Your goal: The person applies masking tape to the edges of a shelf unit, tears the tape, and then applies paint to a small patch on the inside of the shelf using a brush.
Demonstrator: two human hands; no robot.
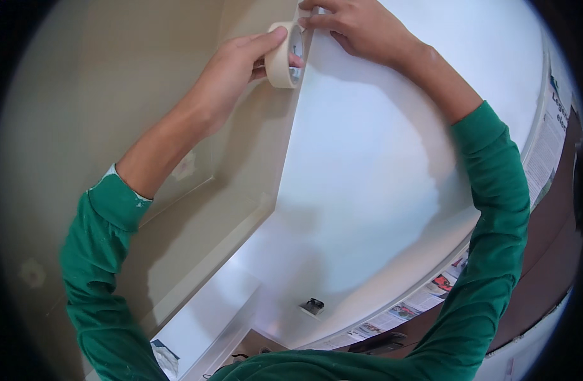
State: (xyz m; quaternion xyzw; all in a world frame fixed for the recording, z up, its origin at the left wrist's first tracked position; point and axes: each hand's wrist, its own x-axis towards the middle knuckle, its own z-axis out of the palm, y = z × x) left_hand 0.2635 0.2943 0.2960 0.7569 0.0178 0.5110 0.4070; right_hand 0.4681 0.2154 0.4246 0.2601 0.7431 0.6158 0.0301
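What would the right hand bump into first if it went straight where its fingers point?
The right hand would probably meet the beige edge first, by its fingertips; depth is unclear.

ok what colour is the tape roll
The tape roll is pale cream, seen in the head view.

Roll of masking tape [278, 60], plain cream, decent width, looks intact. Turned up on its side, round hole facing right, leaning slightly. Held in left hand [231, 68], thumb on outer face, right by beige-white wall edge [291, 133], loose end hard to make out
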